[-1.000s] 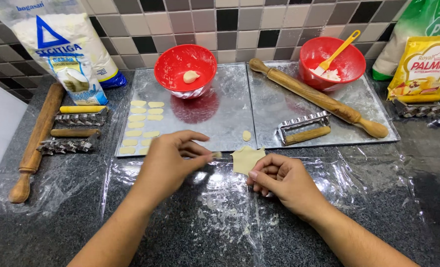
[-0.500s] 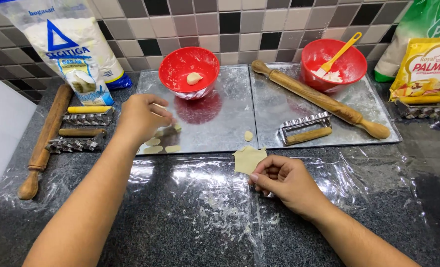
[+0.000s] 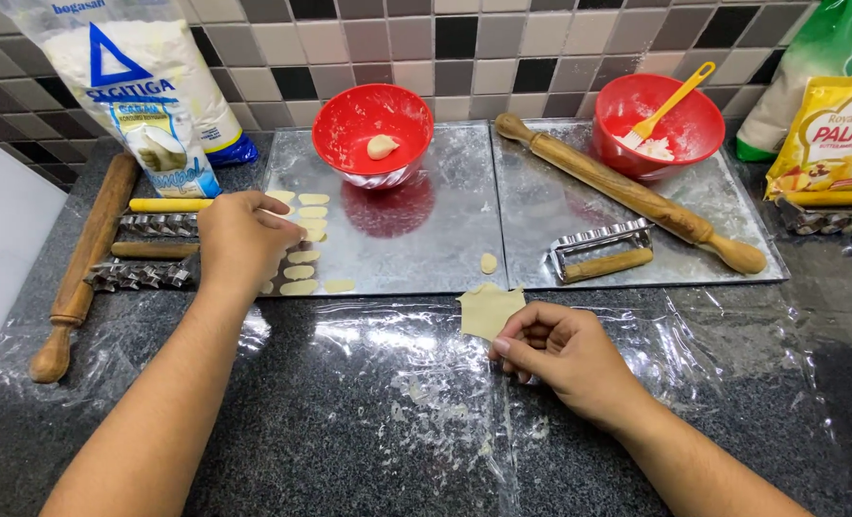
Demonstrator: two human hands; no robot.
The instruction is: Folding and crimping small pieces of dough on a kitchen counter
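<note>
Dough sheet [image 3: 489, 310]: pale, thin, ragged-edged.

A flat pale dough sheet [image 3: 488, 310] lies on plastic wrap; small oval dough pieces [image 3: 303, 258] line the tray.

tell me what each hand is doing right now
Left hand: curled over the dough pieces on the metal tray; any grip is hidden.
Right hand: pinching the flat dough sheet.

My left hand [image 3: 239, 239] reaches forward over the metal tray's [image 3: 445, 230] left end, fingers curled down — my right hand [image 3: 565, 354] rests loosely fisted just below its front edge.
</note>
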